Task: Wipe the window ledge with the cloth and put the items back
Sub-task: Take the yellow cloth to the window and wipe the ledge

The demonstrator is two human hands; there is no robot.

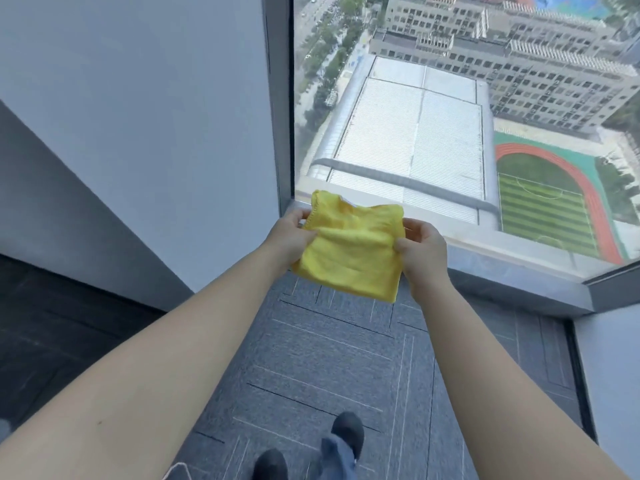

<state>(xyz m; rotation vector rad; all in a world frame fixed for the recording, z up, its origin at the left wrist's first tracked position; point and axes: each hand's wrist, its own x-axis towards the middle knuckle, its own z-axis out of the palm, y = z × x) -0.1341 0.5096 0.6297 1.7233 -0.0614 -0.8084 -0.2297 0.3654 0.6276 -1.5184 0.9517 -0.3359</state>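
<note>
A folded yellow cloth (pixel 349 251) hangs in the air between both hands, above the floor and just in front of the ledge. My left hand (pixel 289 237) pinches its left edge. My right hand (pixel 420 251) pinches its right edge. The grey window ledge (pixel 502 268) runs low along the bottom of the big window, from the corner at the left out to the right, and no items stand on the part I see.
A white wall (pixel 138 116) closes off the left side up to the window frame (pixel 282 133). Grey patterned carpet (pixel 329 358) covers the floor, with my dark shoes (pixel 346 433) at the bottom. A white panel (pixel 609 375) stands at the right.
</note>
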